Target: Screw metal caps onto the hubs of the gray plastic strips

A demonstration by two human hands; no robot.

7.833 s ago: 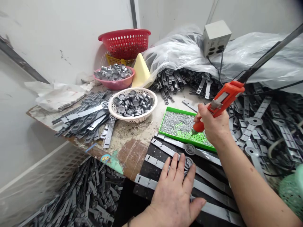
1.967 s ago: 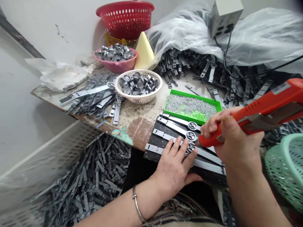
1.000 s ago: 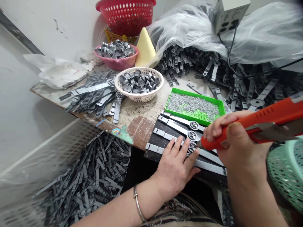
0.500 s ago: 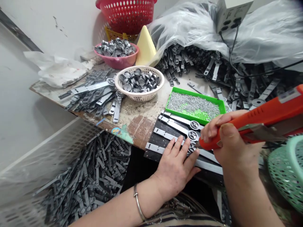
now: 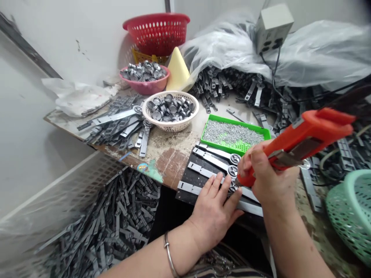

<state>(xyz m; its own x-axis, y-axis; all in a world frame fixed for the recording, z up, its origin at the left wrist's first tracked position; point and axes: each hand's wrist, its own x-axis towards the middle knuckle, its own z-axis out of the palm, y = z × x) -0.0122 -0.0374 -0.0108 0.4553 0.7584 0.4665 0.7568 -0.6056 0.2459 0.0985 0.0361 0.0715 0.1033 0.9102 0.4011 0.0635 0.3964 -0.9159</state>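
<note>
My left hand (image 5: 213,210) lies flat with fingers spread over grey plastic strips (image 5: 200,170), its fingertips beside a round spoked end. The strips lie side by side on a black board (image 5: 189,179). Wrapped around an orange electric screwdriver (image 5: 301,137), my right hand (image 5: 269,173) holds it tilted, its tip down at the round end near my left fingers. The exact contact of the tip is hard to make out. Just behind the strips sits a green tray (image 5: 220,147) of small metal screws.
A white basket (image 5: 171,126) and a pink bowl (image 5: 145,88) hold round grey parts. Loose strips (image 5: 127,123) pile at the left, more under plastic sheeting (image 5: 226,50) behind. A corded box (image 5: 274,29) stands at the back, a green basket (image 5: 344,220) at right. Strips (image 5: 124,216) fill a crate below.
The view has shifted, so the scene sits a little lower in it. The screwdriver is now held more steeply, its tip still by the round end. My left hand stays on the strips.
</note>
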